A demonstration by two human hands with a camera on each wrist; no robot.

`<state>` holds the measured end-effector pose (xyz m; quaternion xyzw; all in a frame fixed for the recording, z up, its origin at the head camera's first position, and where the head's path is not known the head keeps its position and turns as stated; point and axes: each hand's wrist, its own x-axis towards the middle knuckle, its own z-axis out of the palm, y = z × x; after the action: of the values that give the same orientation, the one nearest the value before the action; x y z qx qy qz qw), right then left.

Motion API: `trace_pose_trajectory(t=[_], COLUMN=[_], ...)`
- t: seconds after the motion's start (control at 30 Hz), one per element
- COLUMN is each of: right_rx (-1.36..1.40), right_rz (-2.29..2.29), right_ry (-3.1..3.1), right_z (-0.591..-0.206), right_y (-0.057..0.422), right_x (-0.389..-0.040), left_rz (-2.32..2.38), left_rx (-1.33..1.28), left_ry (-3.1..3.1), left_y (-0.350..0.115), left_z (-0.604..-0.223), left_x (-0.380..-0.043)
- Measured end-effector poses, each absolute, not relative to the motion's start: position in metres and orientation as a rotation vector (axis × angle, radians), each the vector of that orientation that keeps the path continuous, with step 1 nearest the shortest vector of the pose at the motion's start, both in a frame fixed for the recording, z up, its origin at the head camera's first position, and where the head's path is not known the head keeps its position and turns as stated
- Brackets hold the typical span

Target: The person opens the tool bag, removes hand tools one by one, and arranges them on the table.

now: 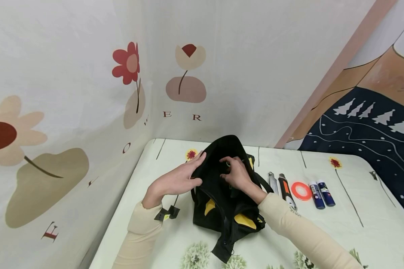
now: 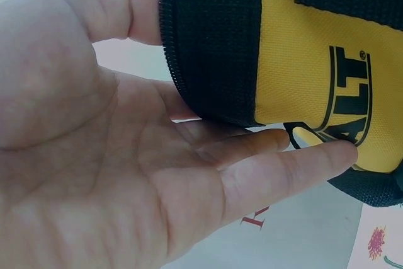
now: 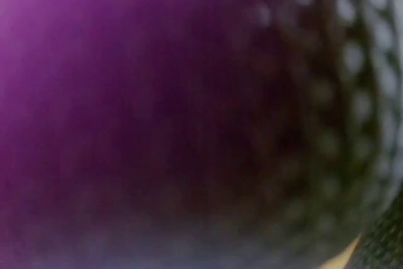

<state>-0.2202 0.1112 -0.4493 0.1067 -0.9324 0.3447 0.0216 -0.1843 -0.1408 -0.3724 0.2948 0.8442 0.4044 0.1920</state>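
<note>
A black and yellow zippered tool bag (image 1: pixel 207 218) stands on the table with its mouth open. My left hand (image 1: pixel 176 179) is at the left rim, its fingers straight along the fabric and the thumb near the front edge. In the left wrist view, that hand (image 2: pixel 126 137) meets the zipper edge (image 2: pixel 169 48), beside a yellow panel with black letters. My right hand (image 1: pixel 237 173) reaches into the bag, index finger and thumb apart at a small greenish thing (image 1: pixel 227 163); I cannot tell if it is held. The right wrist view is dark, purple and blurred.
Right of the bag lie a grey utility knife (image 1: pixel 273 183), a black and orange utility knife (image 1: pixel 285 191), an orange tape roll (image 1: pixel 302 199) and two blue glue sticks (image 1: pixel 317 196). A flower-print cloth (image 1: pixel 367 194) covers the table. Printed curtains (image 1: pixel 249 74) hang behind and at left.
</note>
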Motion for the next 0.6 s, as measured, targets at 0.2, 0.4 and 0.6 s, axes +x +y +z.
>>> trace_pose_trajectory(t=[0.2,0.4,0.6], right_rx=[0.3,0.35,0.399], right_rz=[1.102,1.154,1.064], right_ry=[-2.923,-2.918,-2.949], right_z=[-0.455,-0.46,-0.464], right_y=[0.115,0.12,0.122], right_x=[-0.223,-0.227,-0.231], left_rz=[1.133,1.133,1.131], left_rx=[0.821,0.812,0.81], left_ry=[2.367,2.359,2.36], left_y=[-0.141,-0.142,-0.142], left_z=[-0.373,-0.372,-0.371], left_x=[-0.184,-0.184,-0.184])
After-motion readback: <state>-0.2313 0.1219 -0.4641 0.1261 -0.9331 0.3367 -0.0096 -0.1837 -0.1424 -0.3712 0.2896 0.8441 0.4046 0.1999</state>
